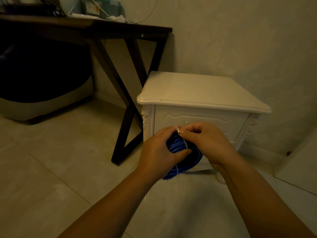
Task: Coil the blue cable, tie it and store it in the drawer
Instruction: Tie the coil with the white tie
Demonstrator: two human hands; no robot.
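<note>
A coiled blue plastic-sheathed cable is held in mid-air just in front of a closed white carved drawer, a thin white plastic tie looped round its bunched strands; the left hand grips the coil, thumb laid across the loops, while the right hand pinches the tie's free end above it, the two hands close together; the bundle looks light and springy, its smooth sheath apt to slip and unwind, so the sound hold is across all the loops beside the tie; the drawer belongs to a glossy white bedside cabinet on the pale tiled floor; a dark wooden table stands to the left, and a yellowish label on a box there is too blurred to read.
</note>
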